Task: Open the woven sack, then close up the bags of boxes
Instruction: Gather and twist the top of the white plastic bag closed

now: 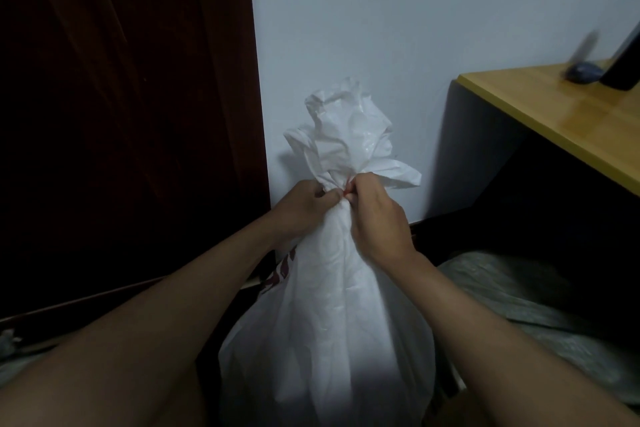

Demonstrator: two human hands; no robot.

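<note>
White woven sack [332,288] upright beside dark door [121,97], neck bunched, left hand [304,210] and right hand [379,222] pinching red tie [346,191] there, fingers curled tight.

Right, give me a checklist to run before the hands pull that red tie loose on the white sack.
1. Left hand grips the gathered neck of the white sack: ok.
2. Right hand pinches at the red tie: ok.
3. Knot type or loose end identified: cannot tell, fingers cover it.
4. Sack standing upright against the wall: ok.
5. Mouth of the sack above the tie bunched shut: ok.
6. Contents inside the sack: cannot tell, sack is opaque.
</note>
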